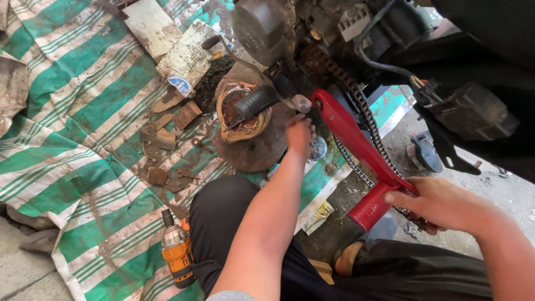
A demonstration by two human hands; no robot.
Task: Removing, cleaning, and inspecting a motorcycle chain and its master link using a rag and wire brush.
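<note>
A red swing arm [350, 136] of a motorcycle runs diagonally from the engine down to the right, with the drive chain [368, 120] beside it. My right hand [440, 205] grips the arm's lower end near its red tube. My left hand [300, 135] reaches forward to the arm's upper end, fingers curled close to a grey pedal tip [302, 102]; what the fingers pinch is hidden. The dark engine block [267, 25] hangs above. My black-trousered knees are in the foreground.
A green-and-white striped tarp [72, 145] covers the ground at left. On it lie a rusty round cover with a copper coil [245, 125], a rubber footpeg [255, 103], scrap pieces, and an orange cordless driver [177, 255]. Bare concrete lies at right.
</note>
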